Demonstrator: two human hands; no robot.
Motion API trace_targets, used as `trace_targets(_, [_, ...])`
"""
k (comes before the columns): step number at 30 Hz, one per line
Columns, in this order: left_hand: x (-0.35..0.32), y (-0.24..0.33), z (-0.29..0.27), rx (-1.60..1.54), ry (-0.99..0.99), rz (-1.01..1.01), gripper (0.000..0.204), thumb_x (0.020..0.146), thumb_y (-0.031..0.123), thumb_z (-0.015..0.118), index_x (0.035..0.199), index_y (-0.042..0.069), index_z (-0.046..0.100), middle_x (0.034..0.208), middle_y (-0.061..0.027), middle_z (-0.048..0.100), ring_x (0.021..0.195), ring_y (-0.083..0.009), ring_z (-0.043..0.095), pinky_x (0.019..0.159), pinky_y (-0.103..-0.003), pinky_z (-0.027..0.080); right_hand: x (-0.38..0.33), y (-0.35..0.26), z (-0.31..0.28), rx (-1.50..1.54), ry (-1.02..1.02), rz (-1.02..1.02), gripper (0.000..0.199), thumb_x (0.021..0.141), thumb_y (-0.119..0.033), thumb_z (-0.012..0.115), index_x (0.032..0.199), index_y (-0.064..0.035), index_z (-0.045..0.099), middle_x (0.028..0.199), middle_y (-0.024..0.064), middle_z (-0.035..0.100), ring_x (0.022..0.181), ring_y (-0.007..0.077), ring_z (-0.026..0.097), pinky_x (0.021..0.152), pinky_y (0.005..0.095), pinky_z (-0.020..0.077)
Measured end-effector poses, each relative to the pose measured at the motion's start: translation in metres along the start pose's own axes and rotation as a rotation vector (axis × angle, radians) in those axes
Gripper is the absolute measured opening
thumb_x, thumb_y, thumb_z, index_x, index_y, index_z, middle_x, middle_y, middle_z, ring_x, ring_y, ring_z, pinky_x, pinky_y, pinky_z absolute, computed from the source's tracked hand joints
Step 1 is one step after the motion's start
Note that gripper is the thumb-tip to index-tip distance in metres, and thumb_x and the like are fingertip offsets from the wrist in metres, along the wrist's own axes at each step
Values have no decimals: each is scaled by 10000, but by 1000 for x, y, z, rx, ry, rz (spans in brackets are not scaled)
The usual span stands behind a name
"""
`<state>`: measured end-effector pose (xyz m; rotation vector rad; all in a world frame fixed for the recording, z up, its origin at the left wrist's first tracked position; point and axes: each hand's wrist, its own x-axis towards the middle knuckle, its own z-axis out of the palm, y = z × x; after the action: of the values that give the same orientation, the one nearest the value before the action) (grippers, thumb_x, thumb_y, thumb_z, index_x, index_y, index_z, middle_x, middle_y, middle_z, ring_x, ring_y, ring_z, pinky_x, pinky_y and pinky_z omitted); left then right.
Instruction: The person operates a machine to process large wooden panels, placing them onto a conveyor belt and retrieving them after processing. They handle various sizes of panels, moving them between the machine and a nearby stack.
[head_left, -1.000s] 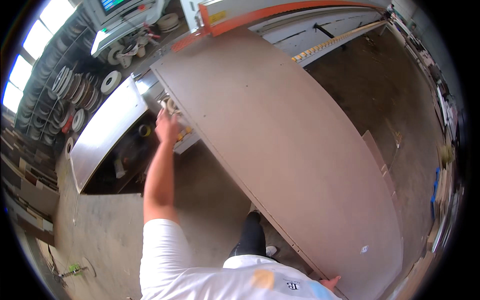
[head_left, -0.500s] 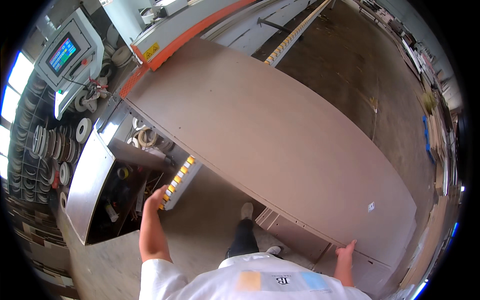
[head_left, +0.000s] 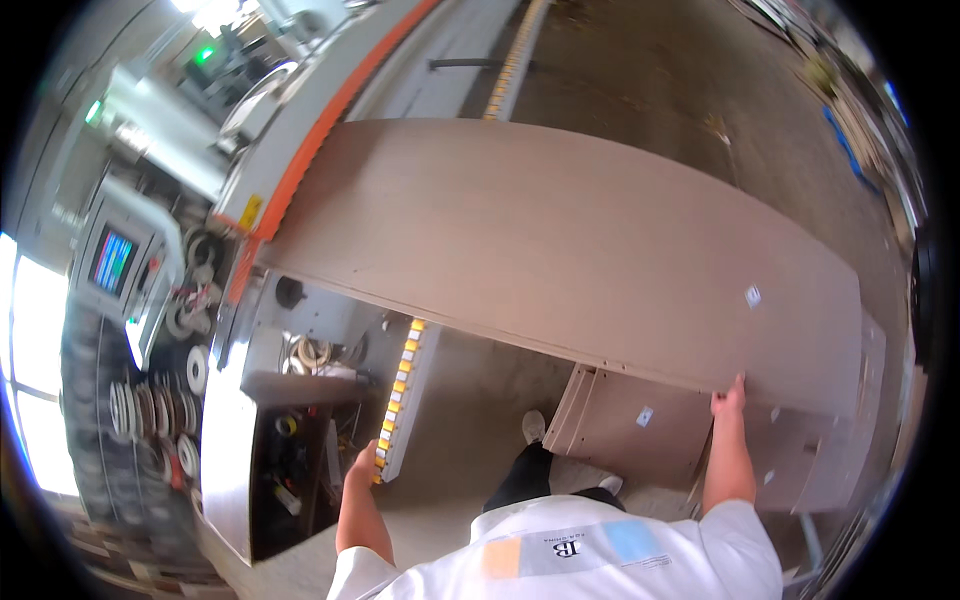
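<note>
A large brown flat panel (head_left: 560,230) lies across the middle, its left edge along the orange strip of a machine. At its near edge on the right, my right hand (head_left: 732,395) holds on, thumb on top and fingers hidden underneath. My left hand (head_left: 366,464) is closed around the near end of a rail of yellow and white rollers (head_left: 400,390), which runs under the panel; part of its grip is hidden. More brown panels (head_left: 640,425) lie lower down, below the large panel's near edge.
A grey machine with an orange strip (head_left: 345,95) runs along the left, with a control screen (head_left: 115,258) beside it. An open metal cabinet (head_left: 228,470) holds tools near my left arm. Edging rolls (head_left: 150,410) hang farther left. Another roller rail (head_left: 512,65) extends beyond the panel.
My view has turned left. The panel has slid away from me along the machine, with my right hand still on its edge. More of the near roller rail shows; my left hand stays on it.
</note>
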<state>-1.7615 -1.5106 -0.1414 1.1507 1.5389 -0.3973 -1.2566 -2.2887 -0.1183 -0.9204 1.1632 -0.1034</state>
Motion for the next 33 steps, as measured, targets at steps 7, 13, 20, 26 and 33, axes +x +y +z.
trace_targets(7, [-18, 3, 17, -146, 63, 110, 463, 985, 473, 548, 1238, 102, 659, 1152, -59, 679, 991, -223, 654, 838, -426, 519, -45, 48, -21, -255, -430, -26, 300, 1018, -391, 604, 1095, -102, 581, 1045, 93, 684, 818, 173, 662, 705, 319, 564])
trace_targets(13, [-44, 30, 46, 650, 693, 994, 337, 973, 263, 602, 1190, 9, 649, 1176, -103, 667, 1059, -255, 631, 872, -393, 510, -166, 147, -133, -1169, -720, -38, 368, 1037, -440, 553, 1002, -91, 663, 894, 39, 729, 746, 108, 669, 644, 290, 538])
trace_targets(20, [-137, 76, 241, 675, 47, 1115, 269, 978, 174, 626, 1218, 63, 679, 1205, -106, 674, 1054, -251, 663, 943, -369, 520, -171, 242, -359, -1158, -503, 179, 333, 1010, -334, 573, 1044, -35, 716, 921, 93, 757, 777, 173, 701, 697, 317, 556])
trace_targets(26, [-8, -13, 383, 1223, -535, 851, 444, 993, 381, 554, 1284, 57, 644, 1307, -182, 649, 1256, -356, 589, 1038, -445, 472, -217, 239, -451, -1052, -188, 185, 238, 961, -247, 551, 963, -97, 735, 853, 83, 743, 729, 192, 713, 661, 334, 547])
trace_targets(33, [38, -72, 517, 1290, -281, 570, 858, 848, 578, 683, 1431, -14, 466, 1433, -291, 507, 1332, -437, 505, 1099, -510, 428, -345, 292, -529, -1218, 2, 281, 474, 968, -451, 561, 842, -44, 767, 697, 104, 729, 692, 216, 721, 682, 360, 547])
